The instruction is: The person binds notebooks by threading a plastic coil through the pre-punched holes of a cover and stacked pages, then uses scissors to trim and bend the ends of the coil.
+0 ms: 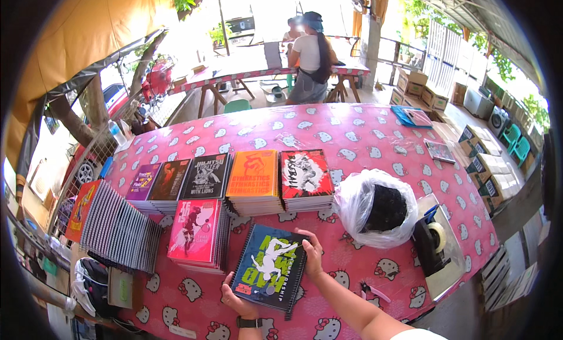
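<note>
Both my hands grip a dark blue spiral notebook [267, 266] with a white figure and green lettering on its cover; its black coil faces right. My left hand [237, 299] holds the lower left corner, and my right hand [313, 253] wraps round the upper right edge. Just left of it stands a stack of pink-red notebooks [195, 234]. Behind are stacks with orange [253, 173], red-and-black [306, 173], black [205, 176], brown [170, 180] and purple [142, 181] covers. A long leaning row of spiral notebooks [120, 231] lies at far left.
Pink patterned tablecloth [352, 293] covers the table. Pink-handled cutters [375, 292] lie right of my right forearm. Beyond are a plastic bag with black contents [384, 208] and a tape dispenser [433, 237]. Two people [311, 58] sit or stand at a far table; cartons [413, 82] are stacked right.
</note>
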### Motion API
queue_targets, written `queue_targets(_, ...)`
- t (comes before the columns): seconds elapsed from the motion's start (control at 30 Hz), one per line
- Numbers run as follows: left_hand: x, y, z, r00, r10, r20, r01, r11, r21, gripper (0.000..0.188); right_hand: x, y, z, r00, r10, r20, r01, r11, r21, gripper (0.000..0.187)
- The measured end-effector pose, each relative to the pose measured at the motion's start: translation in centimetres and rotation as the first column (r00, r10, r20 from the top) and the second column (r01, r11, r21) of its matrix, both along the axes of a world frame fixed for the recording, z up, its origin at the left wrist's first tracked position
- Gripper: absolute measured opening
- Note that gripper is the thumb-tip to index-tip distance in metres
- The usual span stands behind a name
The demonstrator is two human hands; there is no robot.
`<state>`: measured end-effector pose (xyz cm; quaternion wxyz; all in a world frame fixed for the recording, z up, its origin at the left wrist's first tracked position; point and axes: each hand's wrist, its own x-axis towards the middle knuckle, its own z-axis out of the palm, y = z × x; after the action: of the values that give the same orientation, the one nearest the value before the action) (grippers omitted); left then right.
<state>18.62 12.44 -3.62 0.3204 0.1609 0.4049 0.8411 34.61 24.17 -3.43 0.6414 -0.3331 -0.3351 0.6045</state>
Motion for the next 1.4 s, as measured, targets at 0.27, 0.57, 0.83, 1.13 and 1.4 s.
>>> queue_targets(0.27,0.1,0.5,0.8,0.996,0.06,0.071,-0.057,0.997,-0.048,0.044,0.3,1.0,-0.7,0.999,-0.024,0.043,0.021,0.997,0.069,0.009)
queue_targets(0.57,-3.3,0.7,-3.9,0.958,0.179,-0.226,-0.206,0.973,-0.102,0.041,-1.5,1.6,-1.5,0.998,-0.031,0.051,0.027,0.997,0.077,0.019)
queue_targets(0.83,-6.2,-1.2,-3.9,0.821,-0.568,0.049,0.563,0.795,-0.223,0.071,3.5,-1.0,-2.4,0.958,0.11,0.266,-0.066,0.983,-0.171,0.055)
queue_targets(1.13,-8.7,2.3,0.7,0.377,-0.889,0.26,0.894,0.276,-0.352,0.059,3.1,-14.5,1.4,0.925,0.378,0.047,-0.287,0.774,-0.565,0.096)
queue_targets(1.4,-6.7,3.2,3.4,0.281,-0.938,0.202,0.922,0.206,-0.329,0.041,-0.6,-15.9,1.7,0.957,0.266,0.113,-0.207,0.904,-0.374,0.079)
